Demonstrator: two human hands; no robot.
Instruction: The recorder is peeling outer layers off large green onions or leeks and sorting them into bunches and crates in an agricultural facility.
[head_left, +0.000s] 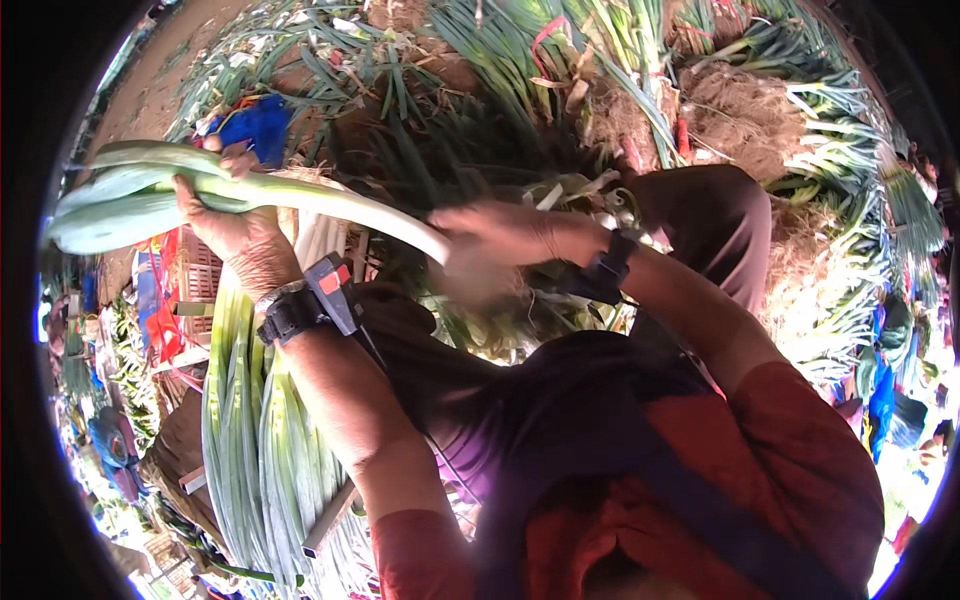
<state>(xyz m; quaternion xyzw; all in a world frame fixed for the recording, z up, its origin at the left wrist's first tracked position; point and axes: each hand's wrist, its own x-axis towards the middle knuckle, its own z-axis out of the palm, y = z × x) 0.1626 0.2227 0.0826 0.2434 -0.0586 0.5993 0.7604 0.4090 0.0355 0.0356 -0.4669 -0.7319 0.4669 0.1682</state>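
My left hand [235, 225] is closed round a long green onion [330, 200], gripping it where the pale stalk meets the broad green leaves. The leaves stick out to the left, and the white end slants down to the right. Beside that white end is my right hand [500, 230], smeared by motion. Its fingers do not show clearly, and whether it touches the stalk cannot be made out. Blurred roots [485, 275] hang at the stalk's end, just below the right hand. More green onions [250, 420] lie in a thick bundle under my left forearm, leaves toward me.
Heaps of green onions [520, 70] with brown roots [745, 110] cover the ground ahead and to the right, some tied with red bands. Loose peelings [500, 325] lie between my knees. A blue cloth or bag [255, 130] and a basket [197, 265] are at the left.
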